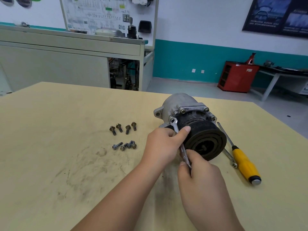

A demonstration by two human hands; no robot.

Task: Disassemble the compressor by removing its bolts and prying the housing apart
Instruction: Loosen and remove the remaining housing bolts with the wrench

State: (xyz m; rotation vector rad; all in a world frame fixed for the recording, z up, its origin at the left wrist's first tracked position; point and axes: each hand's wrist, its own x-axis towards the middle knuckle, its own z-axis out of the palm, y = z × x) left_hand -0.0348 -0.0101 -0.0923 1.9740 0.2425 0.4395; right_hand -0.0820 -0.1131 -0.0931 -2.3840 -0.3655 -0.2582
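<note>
We've got the compressor (186, 107) on its side on the table (66, 114), left hand (161, 147) gripping the wrench (182, 149) near its head, right hand (200, 174) pinching its tail, & w/ nothing clamping the body an off-square pull could slip the open end and round the bolt (173, 120).

lettering on wrench (183, 150) and poster (275, 15) is too blurred to read.

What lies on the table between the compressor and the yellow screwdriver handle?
A spare wrench lies on the table there, beside the screwdriver handle, its far end hidden behind the compressor. The head view shows it.
</note>
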